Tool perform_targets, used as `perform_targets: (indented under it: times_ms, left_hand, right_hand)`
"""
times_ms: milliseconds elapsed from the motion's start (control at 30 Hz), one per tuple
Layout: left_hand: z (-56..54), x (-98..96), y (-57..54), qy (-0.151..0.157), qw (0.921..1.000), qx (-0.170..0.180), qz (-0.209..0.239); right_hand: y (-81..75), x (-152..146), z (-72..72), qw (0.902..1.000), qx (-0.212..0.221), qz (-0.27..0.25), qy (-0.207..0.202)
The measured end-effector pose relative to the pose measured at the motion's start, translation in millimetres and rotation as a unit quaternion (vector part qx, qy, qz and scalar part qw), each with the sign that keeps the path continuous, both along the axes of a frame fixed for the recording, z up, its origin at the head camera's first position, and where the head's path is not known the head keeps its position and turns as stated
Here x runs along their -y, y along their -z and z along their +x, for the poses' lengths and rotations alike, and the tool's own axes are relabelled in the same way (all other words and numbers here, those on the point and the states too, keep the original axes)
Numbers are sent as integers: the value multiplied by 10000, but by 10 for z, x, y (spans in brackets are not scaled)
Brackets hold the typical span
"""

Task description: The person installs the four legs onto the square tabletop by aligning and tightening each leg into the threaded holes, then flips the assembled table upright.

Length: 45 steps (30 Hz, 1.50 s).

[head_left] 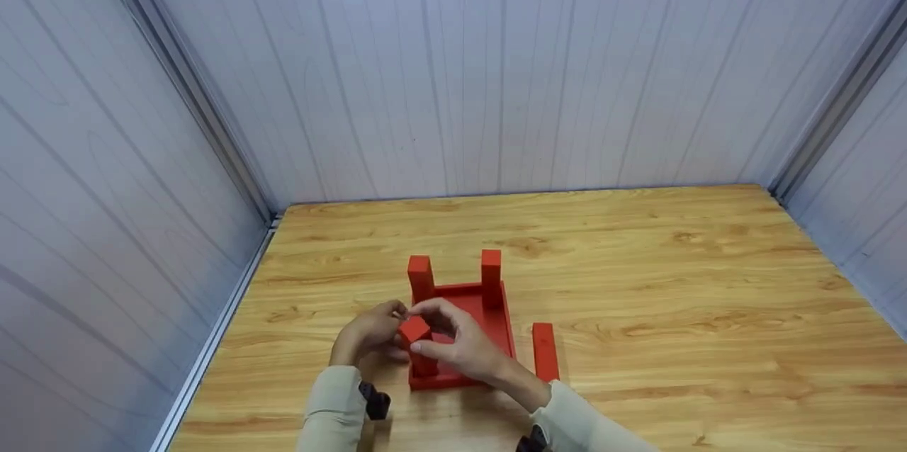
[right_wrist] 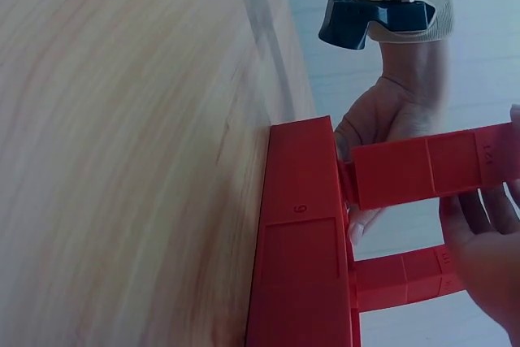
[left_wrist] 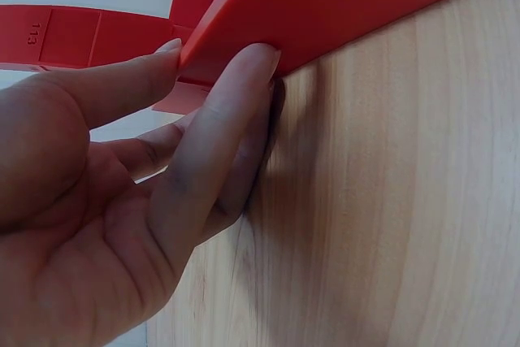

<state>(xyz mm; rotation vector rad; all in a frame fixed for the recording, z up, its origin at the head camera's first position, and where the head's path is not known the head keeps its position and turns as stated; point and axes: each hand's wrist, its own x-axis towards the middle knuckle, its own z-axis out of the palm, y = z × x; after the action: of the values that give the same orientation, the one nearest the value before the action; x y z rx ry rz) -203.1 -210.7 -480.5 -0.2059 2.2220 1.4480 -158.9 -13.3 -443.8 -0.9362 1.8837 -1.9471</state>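
Note:
A shallow red tray (head_left: 499,324) lies on the table with red square posts standing at its corners. My right hand (head_left: 464,346) grips the top of the near left post (head_left: 415,329) between thumb and fingers. In the right wrist view this post (right_wrist: 398,172) rises from the tray's corner, slightly tilted in the picture. At the tray's left side is my left hand (head_left: 372,331). Its fairly straight fingers touch the tray's outer wall (left_wrist: 341,6) in the left wrist view. Two far posts, one left (head_left: 421,276) and one right (head_left: 491,276), stand upright untouched.
Right of the tray lies one more red post (head_left: 545,351), flat on the wooden table (head_left: 673,296). Pale panels (head_left: 460,83) enclose the table at the back and both sides. Each wrist carries a dark device, such as the left one (head_left: 374,401).

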Motion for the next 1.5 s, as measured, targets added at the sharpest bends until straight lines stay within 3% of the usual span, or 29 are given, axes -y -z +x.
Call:
perform_targets:
  times_ms: [100, 367, 667, 933, 1100, 1267, 1500]
  left_hand:
    - [-1, 2, -2, -32, 10000, -48, -30]
    - [-1, 24, 12, 41, 9981, -328, -525]
    - [0, 27, -1, 96, 9970, -404, -646]
    - [-3, 36, 9, 114, 9995, -168, -251]
    - [-4, 40, 15, 162, 9993, -124, -326]
    - [1, 38, 11, 190, 9980, -237, -554]
    - [-2, 17, 9, 78, 9988, -180, -447]
  right_hand:
    - [6, 10, -4, 9998, -98, 72, 163]
    - [240, 44, -102, 9966, -388, 503, 530]
    - [287, 26, -112, 9920, -895, 757, 472]
    - [251, 38, -92, 9975, -512, 478, -36]
    - [248, 48, -84, 9985, -338, 391, -164]
    - [240, 36, -88, 9994, -240, 149, -217]
    - [250, 16, -109, 9989, -430, 206, -18]
